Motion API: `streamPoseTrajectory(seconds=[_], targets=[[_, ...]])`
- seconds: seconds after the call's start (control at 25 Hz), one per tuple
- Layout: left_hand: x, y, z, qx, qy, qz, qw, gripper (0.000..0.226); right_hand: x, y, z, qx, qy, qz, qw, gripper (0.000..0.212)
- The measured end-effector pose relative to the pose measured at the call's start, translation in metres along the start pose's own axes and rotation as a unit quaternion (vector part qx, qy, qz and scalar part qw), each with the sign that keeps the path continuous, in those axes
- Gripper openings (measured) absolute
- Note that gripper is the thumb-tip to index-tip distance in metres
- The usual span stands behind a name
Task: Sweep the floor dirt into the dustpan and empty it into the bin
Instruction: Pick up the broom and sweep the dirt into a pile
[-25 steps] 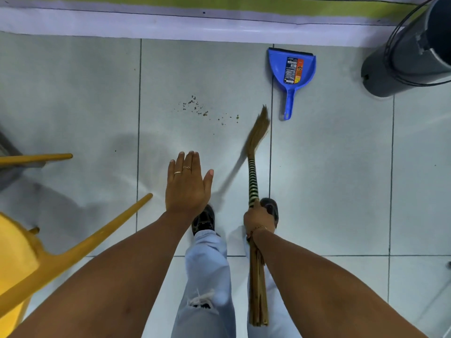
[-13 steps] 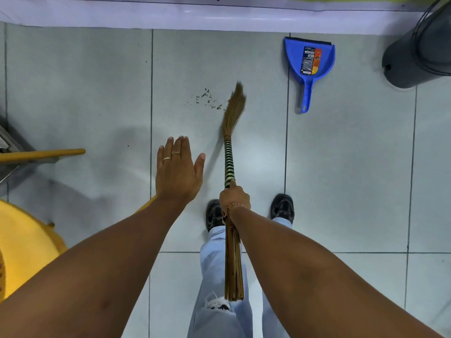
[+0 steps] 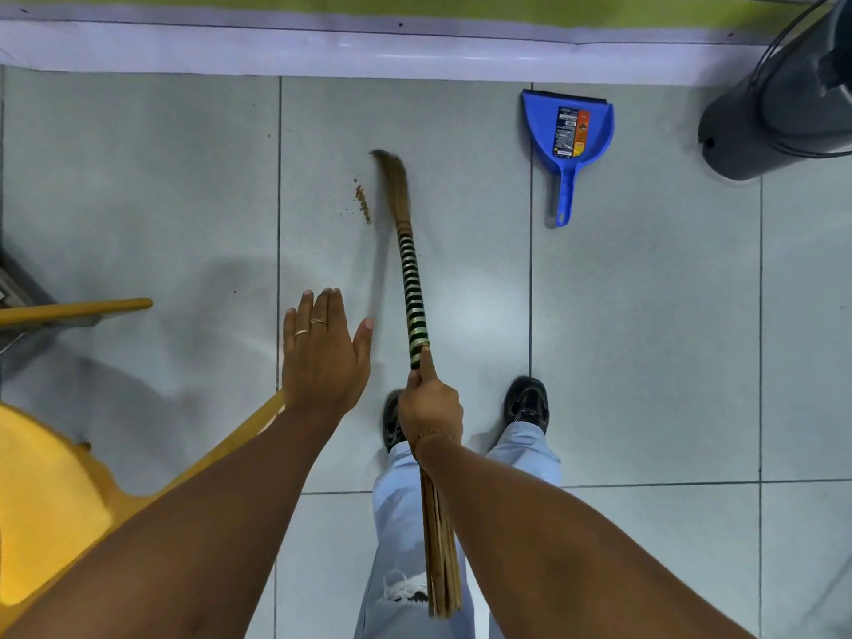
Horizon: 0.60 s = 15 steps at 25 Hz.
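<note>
A straw broom (image 3: 411,279) with a green-and-white banded handle is gripped by my right hand (image 3: 429,405), forefinger laid along the handle. Its bristle tip touches the grey tiled floor just right of a short line of brown dirt (image 3: 363,204). My left hand (image 3: 322,350) hovers flat over the floor, fingers apart, holding nothing. A blue dustpan (image 3: 568,131) lies on the floor to the right of the dirt, mouth toward the wall, handle toward me. A dark grey bin (image 3: 779,99) stands tilted in the far right corner.
A yellow plastic chair (image 3: 50,509) stands at the lower left, its legs reaching over the floor near my left arm. A white skirting strip (image 3: 369,50) runs along the wall ahead. My two shoes (image 3: 525,403) stand below the broom.
The broom head has swept leftward across the scattered dirt, gathering it into a narrow line left of the bristles. My left hand has stayed open above the floor.
</note>
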<state>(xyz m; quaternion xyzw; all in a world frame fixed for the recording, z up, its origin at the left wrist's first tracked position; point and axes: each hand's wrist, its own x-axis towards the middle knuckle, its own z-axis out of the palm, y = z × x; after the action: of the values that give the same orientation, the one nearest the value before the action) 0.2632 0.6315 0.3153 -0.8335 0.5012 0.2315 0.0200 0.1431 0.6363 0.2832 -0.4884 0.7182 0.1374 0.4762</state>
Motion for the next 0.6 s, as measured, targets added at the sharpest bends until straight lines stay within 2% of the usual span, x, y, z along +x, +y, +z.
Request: streamPoseTrajectory(seconds=[0.12, 0.28, 0.44, 0.6], targets=[[-0.005, 0.002, 0.003, -0.002, 0.001, -0.002, 1.000, 0.055, 0.009, 0.016, -0.021, -0.002, 0.057, -0.004, 0.998, 0.047], [-0.008, 0.010, 0.011, -0.010, 0.009, 0.004, 1.000, 0.056, 0.043, 0.037, -0.060, 0.017, 0.096, 0.068, 0.993, 0.050], [-0.010, 0.014, 0.018, -0.024, 0.009, 0.006, 1.000, 0.059, 0.079, 0.026, -0.082, -0.030, 0.036, 0.098, 0.994, 0.045], [-0.007, 0.008, 0.020, -0.018, 0.006, 0.005, 1.000, 0.057, 0.094, -0.013, -0.081, -0.042, 0.005, 0.061, 0.997, 0.040]])
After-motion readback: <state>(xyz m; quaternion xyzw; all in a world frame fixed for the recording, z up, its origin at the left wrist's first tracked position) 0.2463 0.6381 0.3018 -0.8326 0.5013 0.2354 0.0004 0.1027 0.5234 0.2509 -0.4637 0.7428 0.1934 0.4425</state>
